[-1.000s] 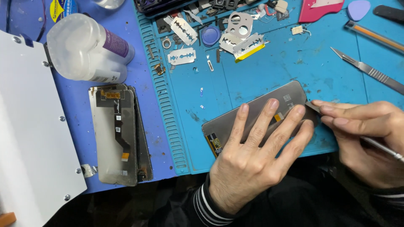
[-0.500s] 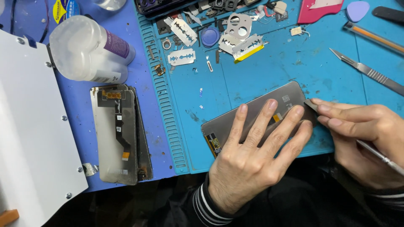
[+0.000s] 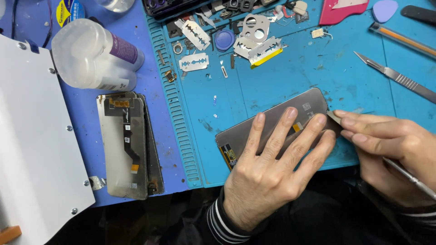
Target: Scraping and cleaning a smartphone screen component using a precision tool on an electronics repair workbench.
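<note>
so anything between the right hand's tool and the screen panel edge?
Nothing visible. The right hand has the thin metal tool right at the corner of the screen panel; the left hand presses flat on top, clear of that corner.

Left hand lay flat, fingers spread, on grey phone screen panel angled across blue work mat. Right hand pinched thin metal tool, tip touching panel's right end. Second screen assembly lay well apart at left, below tipped plastic bottle. Razor blades and scalpel lay scattered further up mat.
</note>
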